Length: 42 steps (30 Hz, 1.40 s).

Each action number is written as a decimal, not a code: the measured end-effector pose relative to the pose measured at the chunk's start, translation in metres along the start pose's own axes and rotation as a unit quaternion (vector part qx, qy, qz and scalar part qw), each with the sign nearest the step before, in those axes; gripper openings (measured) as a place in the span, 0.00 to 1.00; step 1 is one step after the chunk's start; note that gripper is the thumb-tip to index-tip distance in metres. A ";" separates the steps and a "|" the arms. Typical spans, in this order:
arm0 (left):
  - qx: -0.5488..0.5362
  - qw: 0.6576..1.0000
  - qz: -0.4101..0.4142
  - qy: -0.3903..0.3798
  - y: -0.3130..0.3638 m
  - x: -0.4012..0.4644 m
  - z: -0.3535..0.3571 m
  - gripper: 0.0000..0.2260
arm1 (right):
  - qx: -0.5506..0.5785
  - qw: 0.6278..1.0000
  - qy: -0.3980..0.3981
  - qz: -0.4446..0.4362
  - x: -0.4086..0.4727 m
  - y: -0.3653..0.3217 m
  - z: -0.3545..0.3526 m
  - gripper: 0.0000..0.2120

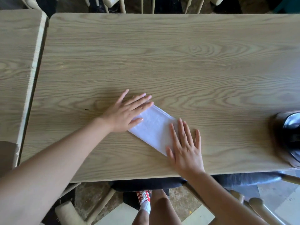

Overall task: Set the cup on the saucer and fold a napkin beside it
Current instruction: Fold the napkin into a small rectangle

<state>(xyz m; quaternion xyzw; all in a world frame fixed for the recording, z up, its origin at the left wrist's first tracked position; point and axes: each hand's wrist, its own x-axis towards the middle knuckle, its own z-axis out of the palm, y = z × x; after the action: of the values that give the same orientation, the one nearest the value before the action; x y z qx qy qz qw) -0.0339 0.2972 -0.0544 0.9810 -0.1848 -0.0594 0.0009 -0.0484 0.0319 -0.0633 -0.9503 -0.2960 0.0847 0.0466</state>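
Left hand (128,112): your palm lies flat, fingers spread, on the napkin's far-left end.
Napkin (153,127): white, folded into a strip, set diagonally on the table (162,62).
Right hand (185,148): flat and unclenched on the napkin's near-right end.
Cup (291,135): dark, blurred, well right of the napkin.

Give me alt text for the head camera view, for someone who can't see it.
Two bare hands press flat on a folded white napkin lying at a slant on a wooden table: the left hand on its far end, the right hand on its near end. A glossy black cup is cut off at the right edge.
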 end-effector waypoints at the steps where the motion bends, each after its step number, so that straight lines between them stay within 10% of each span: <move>1: 0.025 0.999 0.027 -0.001 -0.008 0.008 -0.003 0.25 | -0.001 1.000 0.003 0.006 -0.010 -0.005 0.002 0.31; 21: -0.112 0.965 -0.219 0.090 0.072 -0.011 0.019 0.27 | 0.058 0.992 0.104 -0.037 -0.062 -0.035 0.001 0.21; 27: -0.119 0.973 -0.195 0.029 0.067 -0.014 0.015 0.28 | 0.076 0.981 0.150 -0.100 -0.043 -0.014 -0.006 0.13; 34: -0.253 0.931 -0.193 0.180 0.094 -0.078 0.011 0.21 | 0.105 0.969 0.189 -0.119 -0.034 -0.015 -0.015 0.05; 42: -0.241 0.944 -0.159 0.159 0.093 -0.091 0.013 0.20 | 0.198 0.950 0.218 -0.100 -0.028 -0.030 -0.038 0.04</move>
<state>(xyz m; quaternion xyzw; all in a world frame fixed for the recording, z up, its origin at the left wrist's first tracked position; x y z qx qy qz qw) -0.1531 0.2435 -0.0546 0.9648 -0.0040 0.0557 0.2570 -0.0803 0.0387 -0.0186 -0.8827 -0.3495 -0.0730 0.3055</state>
